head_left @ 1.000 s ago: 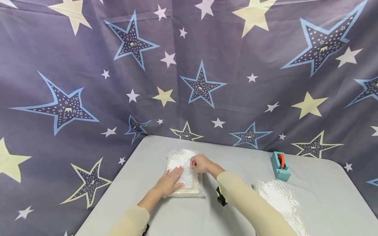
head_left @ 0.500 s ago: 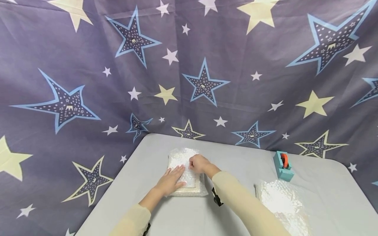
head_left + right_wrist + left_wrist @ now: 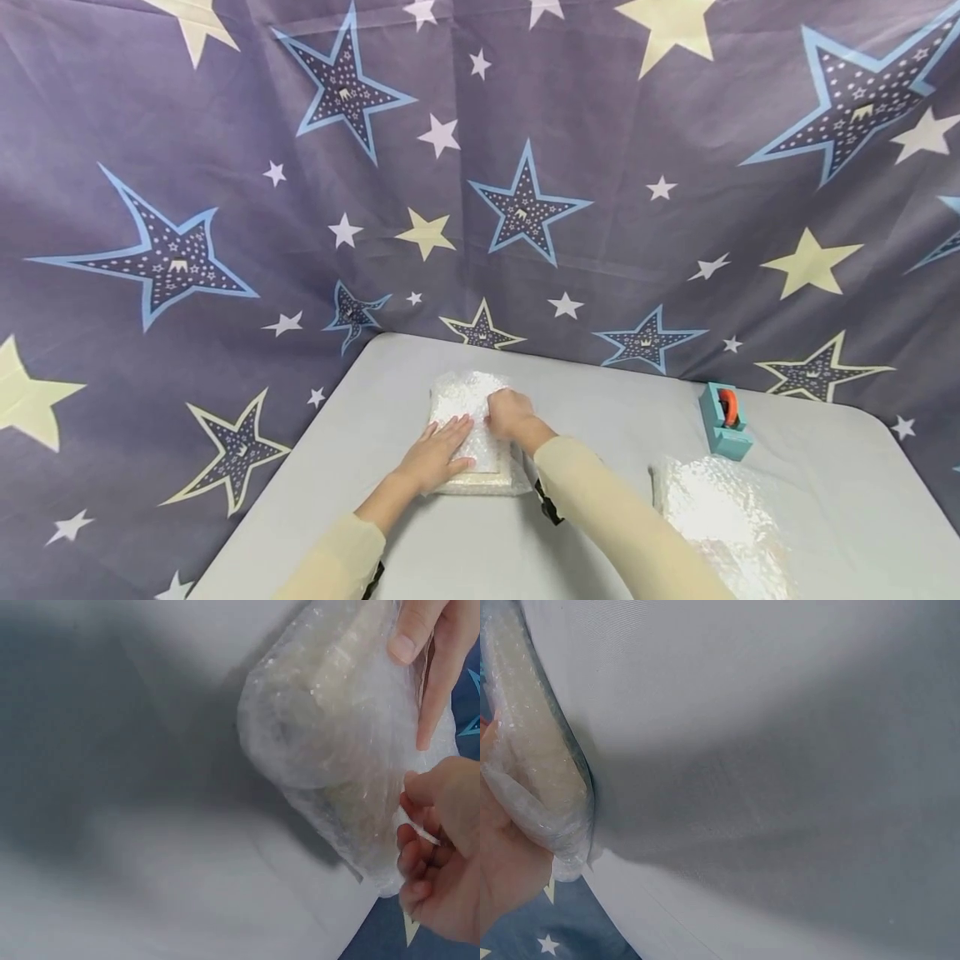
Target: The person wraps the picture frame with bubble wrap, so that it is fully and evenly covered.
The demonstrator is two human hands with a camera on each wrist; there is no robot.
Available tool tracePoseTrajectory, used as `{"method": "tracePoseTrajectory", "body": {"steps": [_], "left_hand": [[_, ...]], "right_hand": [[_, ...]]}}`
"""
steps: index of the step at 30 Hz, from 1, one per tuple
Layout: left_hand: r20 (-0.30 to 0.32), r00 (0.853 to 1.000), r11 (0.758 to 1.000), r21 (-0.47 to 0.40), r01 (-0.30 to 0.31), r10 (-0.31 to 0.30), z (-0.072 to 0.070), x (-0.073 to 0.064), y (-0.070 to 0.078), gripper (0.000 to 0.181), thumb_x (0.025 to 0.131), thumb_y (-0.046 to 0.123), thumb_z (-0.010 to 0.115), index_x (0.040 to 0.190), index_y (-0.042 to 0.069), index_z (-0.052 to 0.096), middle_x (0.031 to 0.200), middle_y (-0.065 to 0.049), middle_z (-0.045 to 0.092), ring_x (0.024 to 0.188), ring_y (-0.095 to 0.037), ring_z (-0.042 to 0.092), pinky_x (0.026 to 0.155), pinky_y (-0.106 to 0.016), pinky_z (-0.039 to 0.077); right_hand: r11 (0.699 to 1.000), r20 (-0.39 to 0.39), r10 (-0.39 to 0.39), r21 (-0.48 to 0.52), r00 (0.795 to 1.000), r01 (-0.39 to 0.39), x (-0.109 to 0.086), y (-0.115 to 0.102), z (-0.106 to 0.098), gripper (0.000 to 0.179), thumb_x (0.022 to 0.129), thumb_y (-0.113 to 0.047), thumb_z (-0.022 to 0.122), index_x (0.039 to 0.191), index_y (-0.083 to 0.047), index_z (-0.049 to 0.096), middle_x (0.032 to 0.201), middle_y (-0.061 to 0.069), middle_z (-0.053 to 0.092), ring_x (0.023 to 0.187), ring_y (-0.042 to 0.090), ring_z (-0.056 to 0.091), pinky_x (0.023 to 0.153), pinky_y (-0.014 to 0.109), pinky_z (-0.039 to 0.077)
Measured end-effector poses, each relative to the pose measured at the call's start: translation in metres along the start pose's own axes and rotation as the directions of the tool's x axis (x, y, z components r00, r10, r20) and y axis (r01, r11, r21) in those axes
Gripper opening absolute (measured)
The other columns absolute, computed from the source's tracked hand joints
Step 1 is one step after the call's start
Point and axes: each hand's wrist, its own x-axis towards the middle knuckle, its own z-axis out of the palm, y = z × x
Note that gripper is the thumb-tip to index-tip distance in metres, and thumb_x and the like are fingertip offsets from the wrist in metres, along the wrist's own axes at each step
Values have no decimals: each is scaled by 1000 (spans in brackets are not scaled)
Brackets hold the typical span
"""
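A flat, pale rectangular object wrapped in bubble wrap (image 3: 480, 483) lies on the grey table in the head view. My left hand (image 3: 435, 454) rests on top of it with the fingers spread. At its right upper side my right hand (image 3: 512, 415) has curled fingers. In the right wrist view that right hand (image 3: 442, 859) pinches a thin white edge of the wrap, close to the fingertips of the left hand (image 3: 435, 660). The left wrist view catches the wrapped package (image 3: 540, 742) at its edge, beside part of the left hand (image 3: 510, 862).
A teal tape dispenser (image 3: 725, 422) with an orange-red roll core stands toward the back right. In front of it lies another bubble-wrap bundle (image 3: 720, 517), shiny with glare. A star-patterned cloth (image 3: 525, 208) hangs behind the grey table (image 3: 600, 408).
The head view has shifted slightly. My right hand has turned a little at the package's right upper side, its fingers now more hidden. The left hand keeps its place on the wrap.
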Motion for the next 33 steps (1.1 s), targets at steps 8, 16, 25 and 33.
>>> {"method": "tracePoseTrajectory", "body": {"steps": [8,16,25,33], "left_hand": [[5,1000,1000,-10,-21,21,1,3,7,67,94,39,55,146,1,36,154,-15,37,144,-34,35,119,-58,22],[9,1000,1000,6,-10,10,1,4,12,67,94,40,54,147,3,36,155,-11,36,145,-31,34,121,-56,22],[10,1000,1000,4,-16,16,0,2,11,67,94,38,56,146,1,37,154,-14,37,144,-34,34,120,-58,22],[8,1000,1000,-5,9,-9,2,2,2,67,95,39,54,147,2,35,156,-14,34,145,-33,32,121,-57,20]], "right_hand": [[991,-25,127,-48,992,-128,-3,-2,-2,26,85,-33,70,94,-9,71,95,6,74,88,21,71,70,36,61],[972,-33,224,74,974,-221,-5,10,-1,41,78,-39,77,98,-4,69,97,10,72,90,25,70,77,35,60],[842,-121,268,512,956,-171,-25,37,-5,18,84,-21,71,85,-3,68,82,11,69,77,24,64,69,35,55],[922,-356,39,374,934,104,-45,48,-7,18,87,-1,63,103,3,69,100,16,71,98,29,67,86,40,57]]}}
